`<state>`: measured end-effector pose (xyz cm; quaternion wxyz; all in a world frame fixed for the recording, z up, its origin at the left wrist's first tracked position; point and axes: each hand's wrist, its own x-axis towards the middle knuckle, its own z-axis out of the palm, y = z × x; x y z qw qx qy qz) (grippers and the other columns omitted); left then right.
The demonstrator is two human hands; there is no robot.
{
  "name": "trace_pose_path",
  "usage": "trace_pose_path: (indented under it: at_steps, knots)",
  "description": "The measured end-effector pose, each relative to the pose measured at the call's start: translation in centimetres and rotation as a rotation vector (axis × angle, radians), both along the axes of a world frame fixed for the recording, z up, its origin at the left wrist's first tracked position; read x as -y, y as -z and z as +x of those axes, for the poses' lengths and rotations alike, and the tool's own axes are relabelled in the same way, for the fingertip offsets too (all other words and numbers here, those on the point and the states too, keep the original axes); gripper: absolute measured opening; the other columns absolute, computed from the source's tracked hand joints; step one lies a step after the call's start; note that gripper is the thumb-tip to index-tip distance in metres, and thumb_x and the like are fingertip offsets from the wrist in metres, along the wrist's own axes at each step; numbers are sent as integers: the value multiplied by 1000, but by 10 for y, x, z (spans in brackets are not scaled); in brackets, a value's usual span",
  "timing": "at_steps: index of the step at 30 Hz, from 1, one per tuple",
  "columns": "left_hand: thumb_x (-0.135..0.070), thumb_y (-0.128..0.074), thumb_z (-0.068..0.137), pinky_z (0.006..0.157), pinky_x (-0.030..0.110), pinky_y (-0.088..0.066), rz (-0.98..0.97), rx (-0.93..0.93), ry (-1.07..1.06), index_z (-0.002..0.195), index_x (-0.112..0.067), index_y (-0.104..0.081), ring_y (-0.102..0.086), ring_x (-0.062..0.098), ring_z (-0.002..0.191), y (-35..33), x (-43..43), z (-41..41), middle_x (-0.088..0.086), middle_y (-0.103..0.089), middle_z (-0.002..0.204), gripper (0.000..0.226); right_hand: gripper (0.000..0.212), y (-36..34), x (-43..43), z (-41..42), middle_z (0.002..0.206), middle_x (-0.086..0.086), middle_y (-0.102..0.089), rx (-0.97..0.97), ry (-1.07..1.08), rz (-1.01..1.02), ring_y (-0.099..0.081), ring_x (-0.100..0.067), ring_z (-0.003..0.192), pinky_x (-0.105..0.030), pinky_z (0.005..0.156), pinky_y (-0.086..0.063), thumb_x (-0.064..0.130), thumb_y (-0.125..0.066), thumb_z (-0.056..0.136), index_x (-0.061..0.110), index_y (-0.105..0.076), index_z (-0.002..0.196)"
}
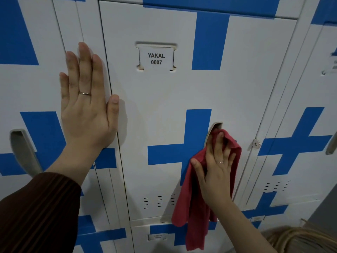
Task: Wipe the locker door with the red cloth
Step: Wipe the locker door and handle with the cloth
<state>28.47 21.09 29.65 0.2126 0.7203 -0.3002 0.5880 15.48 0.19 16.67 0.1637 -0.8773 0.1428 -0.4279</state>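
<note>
The locker door is white with blue cross stripes and a label reading YAKAL 0007. My right hand presses the red cloth flat against the door at its recessed handle, fingers straight and pushed into the cloth. Most of the cloth hangs down below the hand. My left hand lies flat, fingers spread, on the neighbouring door to the left, its thumb reaching the door's left edge.
White lockers with blue stripes stand on both sides and below. The left locker has a recessed handle. A padlock hasp sticks out right of the door. Vent slots run near the door's bottom.
</note>
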Motion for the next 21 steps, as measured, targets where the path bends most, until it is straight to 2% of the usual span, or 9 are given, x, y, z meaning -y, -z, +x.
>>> trace_pose_path:
  at_steps: [4, 6, 10, 12, 15, 18, 20, 21]
  knots:
    - [-32, -20, 98, 115, 34, 7, -4, 4, -6, 145, 2, -11, -6, 41, 138, 0, 0, 0, 30, -14, 149, 58, 61, 17, -1, -2, 145, 22, 30, 40, -17, 76, 26, -8, 135, -47, 109, 8, 58, -24, 89, 45, 6, 140]
    - [-33, -19, 98, 115, 33, 7, -4, 4, -6, 145, 1, -11, -6, 41, 138, 0, 0, 1, 30, -14, 149, 59, 63, 8, 0, 1, 144, 18, 35, 88, -24, 72, 26, -11, 136, -47, 109, 8, 57, -31, 87, 41, -2, 141]
    - [-32, -20, 98, 115, 34, 6, -2, 9, -7, 145, 2, -12, -7, 42, 138, 0, 0, 0, 30, -15, 149, 59, 59, -11, 0, 6, 142, 23, 35, 164, -41, 96, 22, -11, 137, -42, 110, 11, 51, -35, 86, 36, -14, 140]
    - [-31, -21, 98, 115, 35, 6, -5, 11, -6, 145, 2, -12, -7, 41, 138, 0, 0, 0, 30, -14, 149, 58, 53, -1, 0, 3, 147, 20, 25, 198, -47, 90, 13, -15, 140, -44, 112, 2, 45, -37, 88, 36, -22, 139]
    - [-30, -22, 98, 115, 35, 5, -6, 12, -4, 145, 3, -12, -7, 41, 138, 0, 0, 0, 31, -15, 149, 58, 42, 26, 3, -7, 152, 3, -9, 252, 29, 8, -18, -28, 135, -49, 105, -27, 33, -45, 88, 24, -47, 129]
    - [-30, -22, 98, 115, 34, 6, -4, 15, 10, 144, 4, -14, -7, 44, 137, 0, 0, -1, 33, -15, 148, 58, 30, 27, 5, -10, 135, -8, -30, 281, 101, -24, -33, -29, 118, -41, 96, -38, 25, -59, 85, 9, -63, 110]
    - [-31, -21, 99, 115, 34, 6, -9, 9, 16, 144, 4, -14, -8, 45, 137, 0, 1, 0, 33, -15, 148, 58, 24, 20, 3, -12, 123, -6, -37, 256, 101, -1, -37, -23, 109, -34, 91, -39, 20, -62, 83, 4, -64, 100]
    - [-32, -20, 99, 115, 34, 6, -10, 6, 15, 144, 4, -14, -8, 45, 137, 0, 0, 0, 33, -15, 148, 58, 22, 17, 3, -13, 116, -1, -41, 263, 59, 91, -40, -19, 105, -31, 89, -41, 20, -63, 83, 5, -62, 99]
